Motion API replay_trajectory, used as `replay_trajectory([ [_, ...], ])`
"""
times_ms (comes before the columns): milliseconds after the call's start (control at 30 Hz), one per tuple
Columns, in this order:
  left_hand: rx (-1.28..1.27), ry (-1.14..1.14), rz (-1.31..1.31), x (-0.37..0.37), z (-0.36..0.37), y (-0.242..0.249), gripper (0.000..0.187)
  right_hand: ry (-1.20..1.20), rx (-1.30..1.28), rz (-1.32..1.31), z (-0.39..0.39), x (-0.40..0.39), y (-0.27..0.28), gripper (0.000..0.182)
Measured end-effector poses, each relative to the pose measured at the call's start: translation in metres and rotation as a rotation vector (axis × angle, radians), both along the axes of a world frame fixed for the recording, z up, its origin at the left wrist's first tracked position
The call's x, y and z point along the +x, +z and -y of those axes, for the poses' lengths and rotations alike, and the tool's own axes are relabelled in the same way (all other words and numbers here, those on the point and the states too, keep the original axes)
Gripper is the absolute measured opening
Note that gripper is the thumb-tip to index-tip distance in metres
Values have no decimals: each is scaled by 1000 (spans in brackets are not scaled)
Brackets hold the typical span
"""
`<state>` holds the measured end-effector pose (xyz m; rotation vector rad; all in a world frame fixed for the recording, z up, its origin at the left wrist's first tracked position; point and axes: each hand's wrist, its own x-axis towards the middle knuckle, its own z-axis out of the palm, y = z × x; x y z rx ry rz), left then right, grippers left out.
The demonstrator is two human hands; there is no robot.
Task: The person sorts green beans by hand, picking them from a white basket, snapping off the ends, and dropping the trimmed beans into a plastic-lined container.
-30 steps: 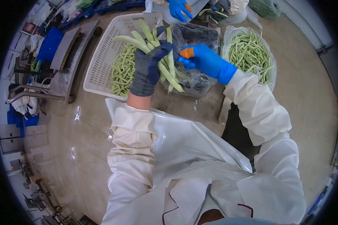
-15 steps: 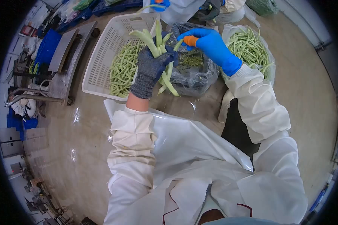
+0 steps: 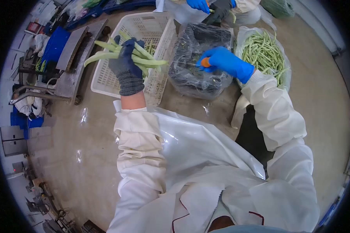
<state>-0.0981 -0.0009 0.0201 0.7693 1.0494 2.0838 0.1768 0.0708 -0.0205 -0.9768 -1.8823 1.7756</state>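
Observation:
My left hand [image 3: 126, 66], in a dark grey glove, is closed around a bunch of long green beans [image 3: 101, 55]. It holds them above the white perforated crate [image 3: 164, 77], where more beans lie partly hidden beneath. The bunch points sideways, its ends sticking out on both sides of the fist. My right hand [image 3: 229, 64], in a blue glove, grips a small knife [image 3: 205, 62] by its orange handle; a thin blade seems to point left. This hand is over a dark bin lined with clear plastic [image 3: 198, 88], which has green scraps inside.
A clear bag of green beans [image 3: 262, 52] stands to the right of the bin. At the top, another person's blue-gloved hand [image 3: 198, 4] and dark-gloved hand are at work. A metal cart [image 3: 72, 73] stands at the left on the wet floor.
My left hand has moved left with the beans, from between crate and bin to over the crate, and the bunch has turned sideways. My right hand has lowered slightly over the bin.

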Motion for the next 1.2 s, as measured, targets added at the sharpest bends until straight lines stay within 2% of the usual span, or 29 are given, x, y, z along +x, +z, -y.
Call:
replay_trajectory([
  [67, 8, 16, 81, -13, 7, 4, 45, -60, 438, 414, -29, 12, -20, 22],
  [167, -53, 104, 97, -17, 8, 1, 43, -233, 903, 541, -42, 25, -32, 19],
  [267, -13, 98, 120, -11, 6, -4, 39, -247, 942, 531, -45, 21, -32, 17],
  [367, -33, 140, 144, -11, 4, -5, 35, -201, 903, 713, -46, 18, -32, 21],
  [467, -40, 171, 175, -7, 3, -1, 34, -116, 828, 569, -37, 11, -29, 35],
  [567, -23, 93, 208, 0, 2, 1, 36, -66, 536, 238, -12, -9, 0, 45],
  [667, -7, 38, 200, 9, -4, -10, 39, 82, 186, -199, -10, -26, -9, 41],
  [767, 0, -10, 229, 20, -11, -17, 43, 96, -231, -283, 18, -38, 14, 34],
  [800, 16, 5, 234, 27, -10, -14, 41, 70, -230, -243, 18, -39, 14, 34],
  [867, -56, 65, 72, 34, -8, -5, 38, 20, -227, -163, 17, -39, 14, 35],
  [1000, -271, 262, -402, 22, -5, -7, 39, -148, 301, 69, -6, -28, 7, 29],
  [1100, -288, 450, -1070, 22, -4, -13, 45, -235, 792, 205, -5, -18, 6, 22],
  [1133, -206, 318, -1054, 30, -4, -16, 45, -226, 961, 257, -4, -17, 7, 20],
  [1167, -242, 165, -1052, 40, -4, -20, 44, -212, 1129, 307, -2, -18, 8, 17],
  [1200, -281, 15, -1045, 51, -2, -22, 43, -178, 1180, 274, 2, -20, 9, 16],
])
